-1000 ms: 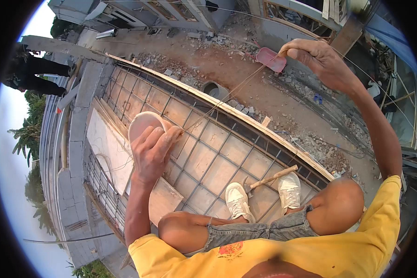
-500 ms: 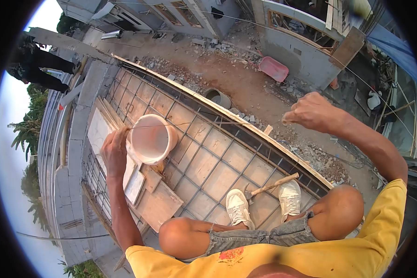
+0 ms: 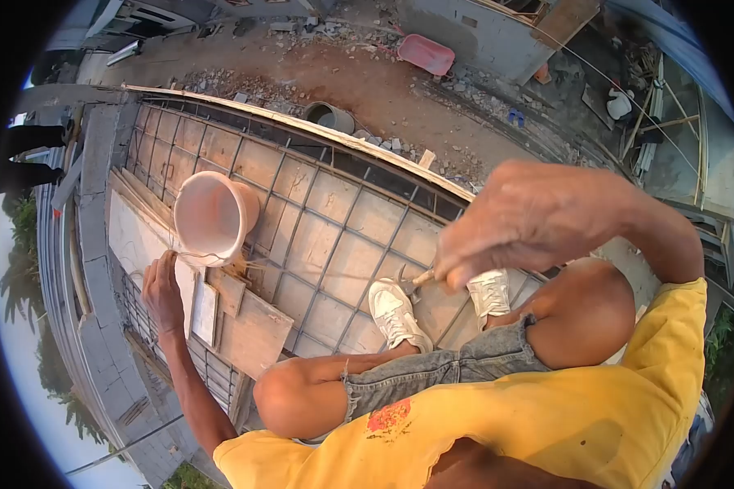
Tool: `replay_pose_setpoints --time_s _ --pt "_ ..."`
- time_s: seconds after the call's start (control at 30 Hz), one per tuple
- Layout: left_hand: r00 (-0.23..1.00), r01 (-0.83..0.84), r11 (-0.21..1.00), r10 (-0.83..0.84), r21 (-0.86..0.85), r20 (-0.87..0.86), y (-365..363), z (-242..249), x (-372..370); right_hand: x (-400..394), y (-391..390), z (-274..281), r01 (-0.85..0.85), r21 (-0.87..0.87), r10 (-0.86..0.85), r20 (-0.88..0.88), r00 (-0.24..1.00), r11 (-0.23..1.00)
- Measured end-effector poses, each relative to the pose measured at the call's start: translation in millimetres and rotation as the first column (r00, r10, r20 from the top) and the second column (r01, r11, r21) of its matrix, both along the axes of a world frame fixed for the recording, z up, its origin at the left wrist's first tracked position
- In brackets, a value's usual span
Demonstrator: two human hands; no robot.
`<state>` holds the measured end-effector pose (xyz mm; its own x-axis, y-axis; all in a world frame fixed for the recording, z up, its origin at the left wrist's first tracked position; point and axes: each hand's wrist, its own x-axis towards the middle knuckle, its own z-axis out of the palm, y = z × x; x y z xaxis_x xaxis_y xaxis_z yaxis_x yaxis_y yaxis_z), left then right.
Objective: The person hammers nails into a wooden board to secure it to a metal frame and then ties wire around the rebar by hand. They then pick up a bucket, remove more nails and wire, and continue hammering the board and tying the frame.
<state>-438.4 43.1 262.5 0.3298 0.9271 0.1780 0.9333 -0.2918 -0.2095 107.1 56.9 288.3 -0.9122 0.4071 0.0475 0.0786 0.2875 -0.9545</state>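
My left hand [image 3: 163, 289] is closed in a pinch at the near side of a pale bucket [image 3: 212, 218], on one end of a thin wire. That wire is faint and blurred as it stretches rightward over the rebar grid [image 3: 334, 253] toward my other hand. My right hand [image 3: 530, 216] is raised close to the camera, fingers curled and pinched at the wire's far end. Below it a hammer [image 3: 412, 281] lies between my white shoes, its handle partly hidden by the hand. The bucket is tilted in view, its mouth facing me.
Boards [image 3: 249, 326] lie beside the bucket on the left. A timber edge [image 3: 302, 126] bounds the rebar, with rubble ground lower beyond. A grey bucket [image 3: 330, 118] and a pink wheelbarrow tray [image 3: 426, 54] are down there. Another person's dark-clothed legs [image 3: 33, 155] show at far left.
My right hand has come down and nearer the camera, now over the hammer handle. The view has shifted, and my left hand is now lower beside the bucket, still pinching.
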Motion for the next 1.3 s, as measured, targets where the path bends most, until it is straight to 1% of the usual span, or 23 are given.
replay_pose_setpoints --time_s 0.03,0.07,0.1,0.17,0.27,0.33,0.37,0.43,0.47,0.53,0.6,0.63,0.67,0.73,0.77,0.83,0.93,0.97,1.03,1.1,1.13,1.23,1.3 --pt "1.000 -0.007 0.995 0.010 -0.096 0.027 -7 -13 6 10 10 -4 0.164 0.192 -0.183 0.084 0.980 0.968" --pt "0.997 0.008 0.983 0.005 -0.184 0.071 -15 -29 16 31 47 -17 0.290 0.411 -0.373 0.138 0.917 0.864" --pt "0.997 0.034 0.965 -0.015 -0.261 0.076 -19 -35 42 56 85 -30 0.350 0.638 -0.555 0.147 0.819 0.686" --pt "0.989 0.129 0.884 -0.082 -0.449 0.124 -16 -42 89 90 126 -91 0.417 0.644 -0.647 0.162 0.745 0.642" --pt "0.973 0.180 0.741 -0.038 -0.647 0.227 0 -65 122 87 138 -124 0.478 0.633 -0.667 0.083 0.740 0.609" --pt "0.995 0.097 0.472 -0.040 -0.876 0.089 20 -94 117 81 142 -140 0.546 0.608 -0.693 0.009 0.721 0.576" --pt "0.997 0.039 0.316 -0.071 -0.948 0.017 30 -104 114 77 147 -147 0.503 0.628 -0.680 0.057 0.731 0.594" --pt "0.997 0.072 0.297 -0.032 -0.952 0.065 45 -106 132 65 160 -156 0.422 0.662 -0.666 0.158 0.729 0.619" --pt "0.996 0.090 0.283 -0.015 -0.955 0.089 52 -108 143 62 163 -162 0.349 0.695 -0.623 0.181 0.761 0.628" --pt "0.938 0.206 0.339 0.198 -0.918 0.284 76 -103 175 54 174 -177 0.179 0.747 -0.512 0.242 0.824 0.641" --pt "0.802 0.327 0.542 0.274 -0.774 0.531 103 -118 203 42 189 -237 0.062 0.629 -0.454 0.487 0.746 0.775" --pt "0.803 0.345 0.641 0.177 -0.686 0.569 119 -126 218 37 193 -262 0.011 0.555 -0.409 0.598 0.690 0.832" --pt "0.802 0.364 0.724 0.077 -0.587 0.592 133 -134 230 32 189 -272 0.074 0.562 -0.455 0.578 0.677 0.824" --pt "0.868 0.381 0.791 -0.126 -0.479 0.481 159 -169 249 19 175 -284 0.193 0.575 -0.545 0.539 0.642 0.795" --pt "0.886 0.393 0.817 -0.215 -0.421 0.410 164 -186 255 13 172 -294 0.311 0.514 -0.586 0.550 0.595 0.799" --pt "0.930 0.338 0.795 -0.201 -0.504 0.306 165 -213 262 3 167 -321 0.535 0.381 -0.645 0.583 0.493 0.754" --pt "0.967 0.248 0.734 -0.147 -0.632 0.208 160 -255 260 -9 145 -359 0.651 0.265 -0.617 0.680 0.397 0.711" --pt "0.976 0.215 0.705 -0.125 -0.676 0.181 157 -267 254 -14 137 -375 0.693 0.233 -0.626 0.677 0.388 0.682" --pt "0.966 0.231 0.714 -0.087 -0.661 0.243 149 -267 258 -24 126 -414 0.764 0.172 -0.643 0.669 0.373 0.622" --pt "0.948 0.254 0.698 -0.042 -0.670 0.315 150 -258 261 -27 117 -445 0.795 0.196 -0.655 0.692 0.303 0.574" --pt "0.954 0.247 0.600 -0.014 -0.761 0.298 156 -251 262 -27 110 -458 0.810 0.206 -0.656 0.706 0.265 0.549" --pt "0.966 0.246 0.501 -0.056 -0.829 0.253 166 -251 260 -19 101 -485 0.781 0.232 -0.621 0.746 0.240 0.580" --pt "0.956 0.262 0.534 -0.030 -0.804 0.291 162 -259 258 -29 94 -497 0.764 0.258 -0.633 0.735 0.241 0.591"
